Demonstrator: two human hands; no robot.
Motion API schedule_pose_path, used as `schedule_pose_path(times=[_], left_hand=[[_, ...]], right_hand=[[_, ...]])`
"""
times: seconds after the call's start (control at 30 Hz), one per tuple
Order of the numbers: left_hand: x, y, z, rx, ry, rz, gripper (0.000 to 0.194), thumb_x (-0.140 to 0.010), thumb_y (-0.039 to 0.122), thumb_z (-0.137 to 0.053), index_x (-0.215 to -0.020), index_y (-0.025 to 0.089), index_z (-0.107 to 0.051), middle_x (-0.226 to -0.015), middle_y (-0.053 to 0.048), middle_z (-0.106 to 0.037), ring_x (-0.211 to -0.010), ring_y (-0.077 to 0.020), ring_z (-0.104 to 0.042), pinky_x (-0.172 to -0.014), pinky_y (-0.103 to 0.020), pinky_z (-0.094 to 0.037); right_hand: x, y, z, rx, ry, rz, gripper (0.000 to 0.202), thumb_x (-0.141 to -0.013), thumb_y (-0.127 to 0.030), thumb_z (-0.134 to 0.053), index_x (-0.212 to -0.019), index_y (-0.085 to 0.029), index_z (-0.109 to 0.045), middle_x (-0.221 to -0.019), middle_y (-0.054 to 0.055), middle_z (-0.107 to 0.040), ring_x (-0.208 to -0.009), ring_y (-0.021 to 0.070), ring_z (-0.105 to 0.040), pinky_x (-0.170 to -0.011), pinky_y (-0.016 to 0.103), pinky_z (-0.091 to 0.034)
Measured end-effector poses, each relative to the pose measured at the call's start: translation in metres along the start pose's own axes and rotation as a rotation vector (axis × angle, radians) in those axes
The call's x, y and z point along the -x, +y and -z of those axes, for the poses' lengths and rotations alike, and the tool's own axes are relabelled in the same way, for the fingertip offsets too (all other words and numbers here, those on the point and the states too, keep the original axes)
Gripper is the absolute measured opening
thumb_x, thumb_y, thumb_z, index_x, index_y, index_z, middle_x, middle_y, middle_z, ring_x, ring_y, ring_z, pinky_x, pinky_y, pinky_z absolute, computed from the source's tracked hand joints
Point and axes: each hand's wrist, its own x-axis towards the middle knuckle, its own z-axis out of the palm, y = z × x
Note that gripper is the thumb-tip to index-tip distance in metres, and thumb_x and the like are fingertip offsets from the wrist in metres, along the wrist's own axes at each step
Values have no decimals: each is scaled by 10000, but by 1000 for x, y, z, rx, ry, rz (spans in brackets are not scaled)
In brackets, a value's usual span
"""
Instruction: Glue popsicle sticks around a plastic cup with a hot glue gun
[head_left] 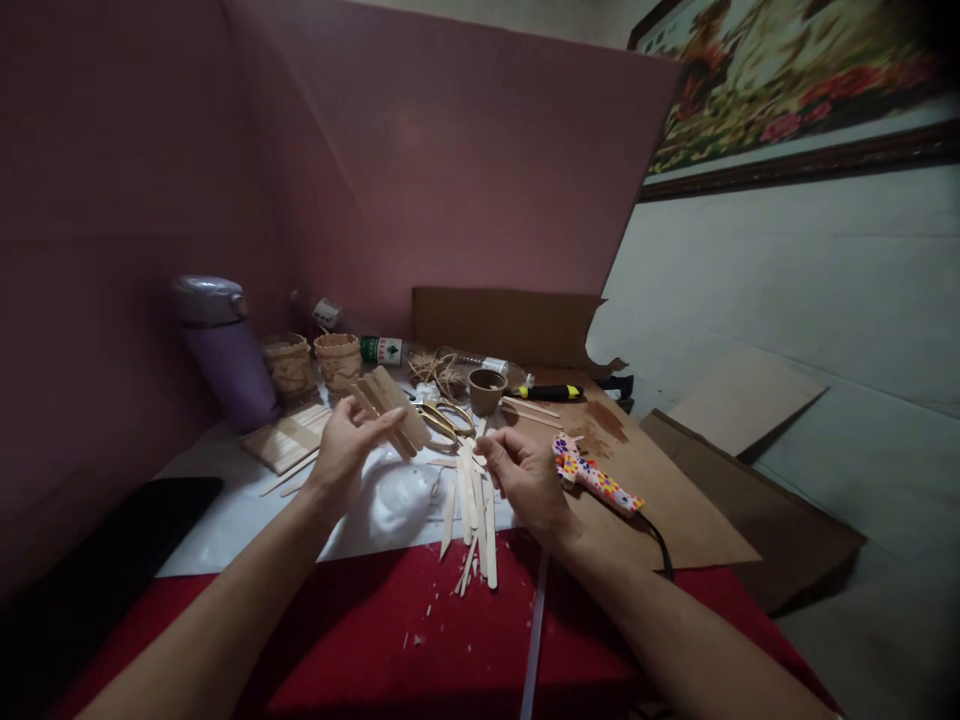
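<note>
A tan, rectangular piece with raised strips along it, apparently of wood or cardboard, is grasped in the left hand, with the thumb laid across its near face. It is held tilted and raised above the white sheet, just left of the gold-handled metal scissors. The fingertips of the right hand are drawn together over the top of a heap of loose, pale, flat wooden sticks; whether one of the sticks is pinched there cannot be told.

The strips on the tan piece seem to be joined already, so some assembly is judged to be done, though its far side is hidden. A flat panel of pale sticks laid side by side also rests at the left, apparently made up. Some cutting or splitting is suggested by the small wood splinters scattered on the red cloth. The heap of sticks is left loose and unattached, so the work is judged to be partway along. The pink, flower-patterned glue gun is laid on the brown cardboard sheet, untouched by either hand.
</note>
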Motion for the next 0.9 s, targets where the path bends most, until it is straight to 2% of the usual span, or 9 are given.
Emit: schedule_pose_path(times=[0.1, 0.23, 0.4, 0.47, 0.53, 0.63, 0.73, 0.83, 0.9], left_hand=[[16, 10, -7, 249, -157, 258, 390, -654, 336, -808, -918, 143, -595, -826, -35, -668, -673, -149, -650, -622, -278, -546], [32, 16, -18, 405, -299, 355, 330, -722, 333, -766, -947, 124, -644, -891, -97, -709, -780, -194, -689, -710, -324, -588], [44, 16, -28, 429, -294, 391, 351, -756, 355, -733, -1026, 150, -642, -892, -72, -712, -736, -180, -683, -644, -300, -580], [46, 15, -29, 433, -269, 380, 359, -748, 358, -734, -1022, 150, -630, -838, -54, -701, -688, -170, -668, -604, -277, -554], [46, 14, -30, 431, -231, 359, 373, -736, 375, -742, -1002, 145, -616, -788, -41, -683, -659, -164, -651, -600, -271, -536], [45, 14, -30, 418, -185, 338, 430, -702, 409, -766, -984, 132, -597, -771, -42, -667, -652, -165, -636, -624, -284, -525], [46, 16, -30, 411, -190, 314, 469, -683, 423, -781, -995, 135, -583, -785, -44, -659, -667, -170, -628, -624, -285, -514], [47, 16, -32, 414, -222, 300, 473, -700, 426, -770, -1024, 146, -570, -799, -42, -650, -675, -167, -618, -602, -272, -501], [48, 14, -34, 418, -221, 295, 466, -705, 412, -772, -1030, 154, -561, -809, -38, -645, -684, -160, -614, -603, -264, -500]], right_hand=[[8, -9, -2, 105, 32, 134, 205, -892, -386, -597, -810, -204, -643, -662, -3, -590, -588, 137, -522, -554, 269, -415], [19, -19, -3, 261, 57, 445, 138, -928, -250, -542, -918, -237, -679, -869, 53, -628, -823, 195, -594, -737, 336, -480], [24, -23, -4, 411, -55, 651, 300, -907, -193, -556, -1185, -254, -654, -1105, 106, -545, -957, 218, -556, -780, 366, -503], [26, -24, -4, 451, -120, 705, 276, -895, -227, -590, -1159, -221, -670, -1090, 118, -551, -959, 231, -542, -768, 373, -500], [27, -27, -4, 421, -159, 742, 147, -895, -274, -605, -977, -202, -704, -984, 101, -581, -912, 226, -544, -746, 369, -489], [29, -30, -3, 351, -164, 769, 182, -907, -280, -594, -754, -192, -637, -821, 59, -588, -788, 190, -539, -697, 345, -469], [29, -29, -5, 364, -122, 765, 56, -882, -164, -598, -845, -184, -634, -816, 57, -597, -781, 180, -554, -691, 328, -483], [26, -23, -7, 457, -94, 754, 178, -865, -123, -615, -1031, -179, -645, -903, 79, -607, -833, 187, -574, -700, 322, -507], [24, -20, -9, 524, -81, 773, 202, -878, -114, -598, -1058, -189, -648, -897, 73, -603, -823, 183, -569, -685, 314, -506]])
